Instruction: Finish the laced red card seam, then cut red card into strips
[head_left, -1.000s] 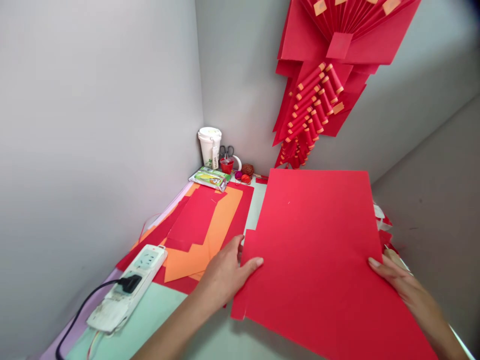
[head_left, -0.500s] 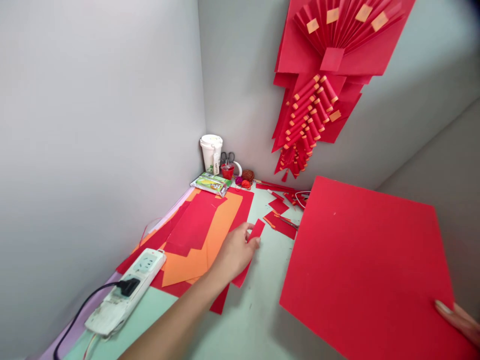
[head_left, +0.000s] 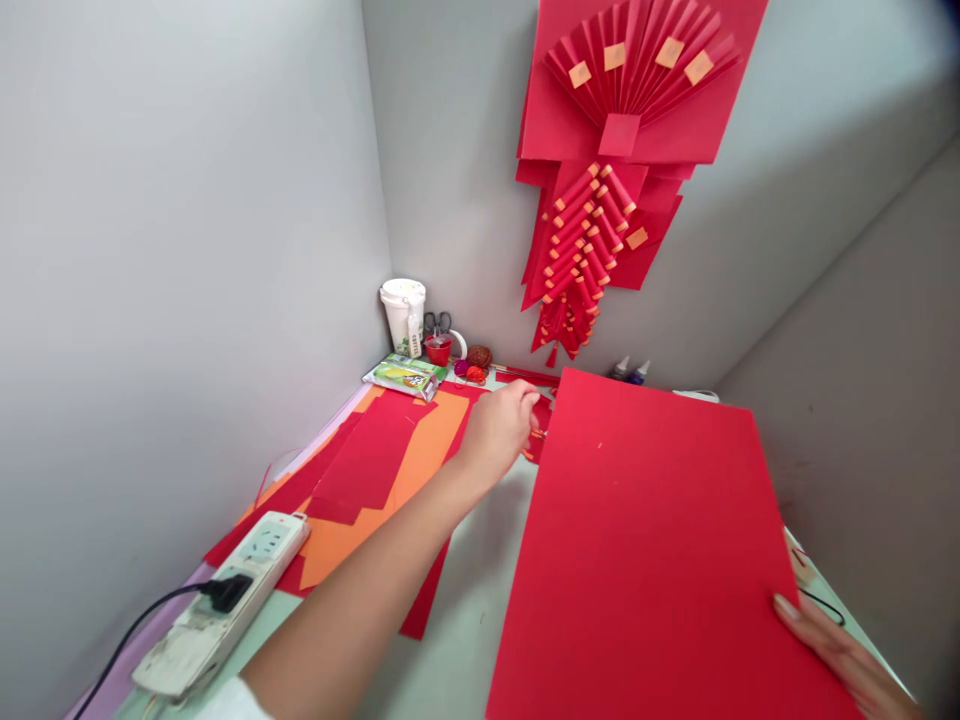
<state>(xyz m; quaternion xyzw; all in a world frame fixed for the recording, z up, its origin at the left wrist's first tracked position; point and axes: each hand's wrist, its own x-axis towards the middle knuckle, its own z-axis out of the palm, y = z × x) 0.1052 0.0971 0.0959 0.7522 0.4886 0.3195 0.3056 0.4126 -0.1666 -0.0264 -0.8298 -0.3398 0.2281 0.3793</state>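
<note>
My right hand (head_left: 832, 645) grips the right edge of a large red paper sheet (head_left: 645, 560), thumb on its face. The sheet is raised at a tilt and hides much of the table. My left hand (head_left: 501, 425) is closed above the table, just left of the sheet's upper corner. Its fingers are curled, and I cannot make out what is in them. Below my left forearm a narrow red strip (head_left: 427, 600) sticks out. Red paper (head_left: 367, 450) and orange paper (head_left: 435, 425) lie layered to the left of my hand.
A white power strip (head_left: 225, 605) with a black plug lies front left. At the back stand a white cup (head_left: 403, 315), a green packet (head_left: 405, 375), a red cup (head_left: 438, 348) and yarn balls (head_left: 478, 356). A red paper fan decoration (head_left: 637, 60) hangs on the wall, paper firecrackers (head_left: 589, 235) below.
My left hand has moved up and away from me; the red strip it held no longer shows. The large red sheet and my right hand have shifted left in view.
</note>
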